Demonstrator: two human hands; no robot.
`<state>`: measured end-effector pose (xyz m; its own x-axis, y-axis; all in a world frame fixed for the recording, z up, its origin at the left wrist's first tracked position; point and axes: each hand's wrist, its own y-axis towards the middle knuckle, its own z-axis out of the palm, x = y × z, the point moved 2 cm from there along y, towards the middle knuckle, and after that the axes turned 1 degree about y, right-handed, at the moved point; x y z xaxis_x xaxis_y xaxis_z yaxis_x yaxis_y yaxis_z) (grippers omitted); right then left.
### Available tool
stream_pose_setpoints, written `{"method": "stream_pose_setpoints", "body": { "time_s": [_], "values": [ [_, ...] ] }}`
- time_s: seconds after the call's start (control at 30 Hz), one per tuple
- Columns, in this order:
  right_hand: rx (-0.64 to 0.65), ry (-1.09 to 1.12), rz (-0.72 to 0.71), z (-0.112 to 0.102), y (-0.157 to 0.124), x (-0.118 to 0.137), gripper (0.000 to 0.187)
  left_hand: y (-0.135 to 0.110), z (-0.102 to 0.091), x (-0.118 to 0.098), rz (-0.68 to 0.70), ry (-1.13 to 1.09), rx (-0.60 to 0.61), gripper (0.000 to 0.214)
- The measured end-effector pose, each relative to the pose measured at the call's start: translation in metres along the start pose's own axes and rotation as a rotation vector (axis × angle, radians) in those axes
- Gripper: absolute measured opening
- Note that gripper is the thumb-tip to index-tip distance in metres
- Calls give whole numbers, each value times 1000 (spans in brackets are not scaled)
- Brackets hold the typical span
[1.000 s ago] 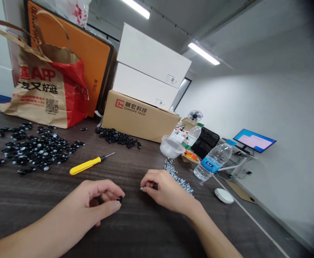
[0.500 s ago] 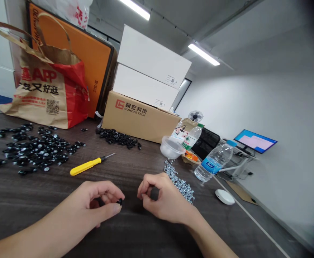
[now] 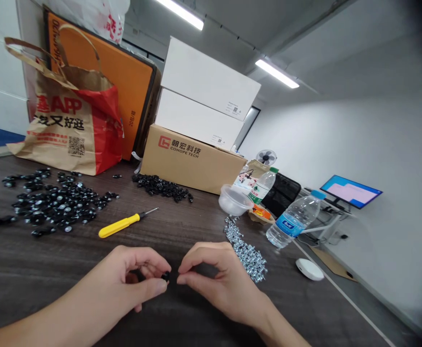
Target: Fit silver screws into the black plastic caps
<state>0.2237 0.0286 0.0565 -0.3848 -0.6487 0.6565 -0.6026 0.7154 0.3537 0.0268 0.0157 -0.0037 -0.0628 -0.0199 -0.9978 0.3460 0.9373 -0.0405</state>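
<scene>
One small black part (image 3: 165,276) sits pinched in the left hand (image 3: 131,274), thumb against fingers, just above the counter (image 3: 52,299). The right hand (image 3: 218,284) closes narrow just beside it, contents hidden. Silver screws (image 3: 245,253) lie to its right; loose black parts (image 3: 52,202) lie far left.

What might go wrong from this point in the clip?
The tiny black part pinched in the left hand might slip and be hard to spot on the dark table. The right hand is close to the loose screws and might scatter them.
</scene>
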Motion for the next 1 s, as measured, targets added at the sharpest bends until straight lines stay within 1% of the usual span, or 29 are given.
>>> {"method": "stream_pose_setpoints", "body": {
  "time_s": [0.1,0.27,0.43,0.6,0.7,0.77,1.0],
  "values": [
    [12,44,5,5,0,5,6,-1,0,-5,10,16,43,29],
    [14,52,-14,9,-1,8,16,-1,1,-6,24,-22,18,24],
    [-14,29,-33,9,-2,10,17,0,2,-2,27,-85,-38,20],
    [-66,-46,-14,10,-4,9,15,0,2,-3,30,-105,-9,20],
    [-29,-40,-25,12,-4,10,18,0,2,-3,20,-104,-12,18],
    [-11,-27,-26,12,-3,10,17,0,1,-3,20,-104,-19,17],
    [7,30,-7,15,-1,8,14,0,3,-3,31,-110,-13,19]
  ]
}}
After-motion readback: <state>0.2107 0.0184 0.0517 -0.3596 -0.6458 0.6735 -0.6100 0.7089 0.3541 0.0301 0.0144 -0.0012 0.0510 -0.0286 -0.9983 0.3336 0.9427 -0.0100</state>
